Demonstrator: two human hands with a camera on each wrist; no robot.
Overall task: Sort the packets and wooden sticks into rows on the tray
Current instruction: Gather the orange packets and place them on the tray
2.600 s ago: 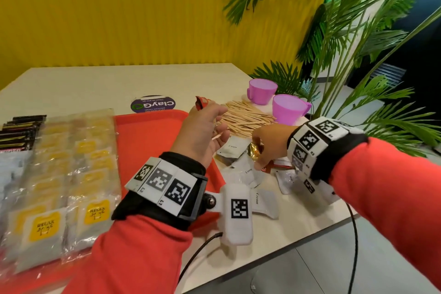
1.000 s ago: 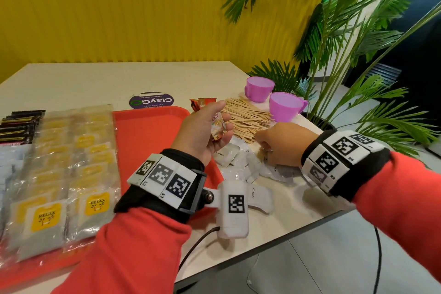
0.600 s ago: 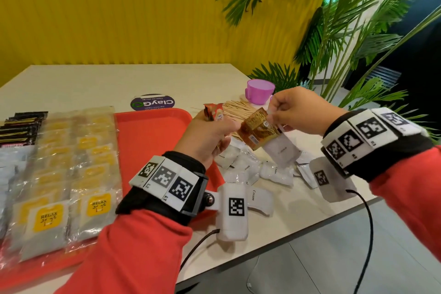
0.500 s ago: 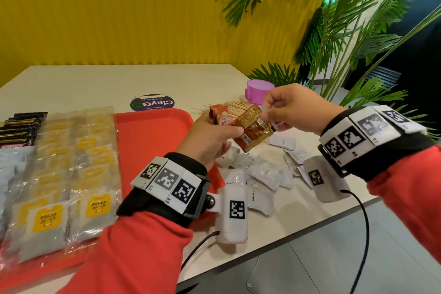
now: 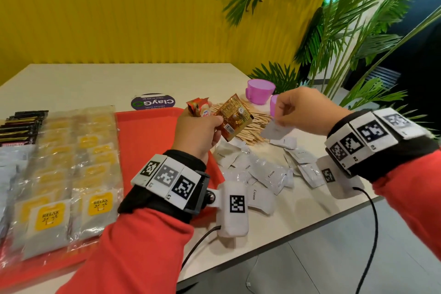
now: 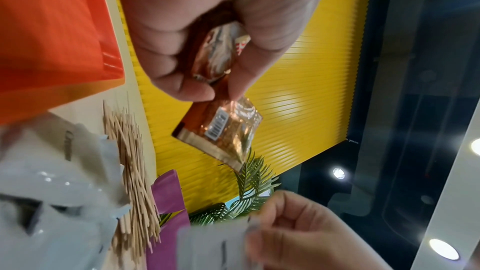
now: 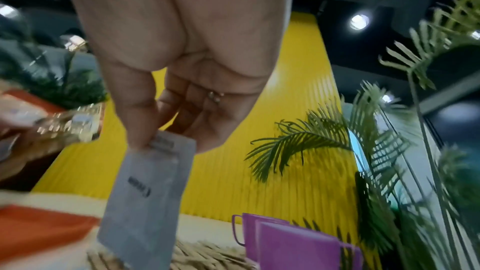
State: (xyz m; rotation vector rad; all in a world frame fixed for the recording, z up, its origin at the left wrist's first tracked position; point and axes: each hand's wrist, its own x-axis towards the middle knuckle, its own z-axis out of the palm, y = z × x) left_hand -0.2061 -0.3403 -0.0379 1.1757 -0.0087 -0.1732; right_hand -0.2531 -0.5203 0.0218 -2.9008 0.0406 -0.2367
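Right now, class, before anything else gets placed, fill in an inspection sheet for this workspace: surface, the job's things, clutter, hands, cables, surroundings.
Surface: beige table bearing a red plastic tray.
Job's things: rows of clear yellow-label packets on the tray; white cream sachets and a pile of wooden sticks loose on the table.
Clutter: two purple plastic cups; round dark sticker.
Hands: left hand holds a gold foil packet and red packets; right hand pinches one white sachet.
Cables: black wrist-camera leads.
Surroundings: yellow ribbed wall; green palm plant.

Two purple cups [image 5: 260, 91], a palm plant [image 5: 346, 31], a round sticker [image 5: 153, 103].
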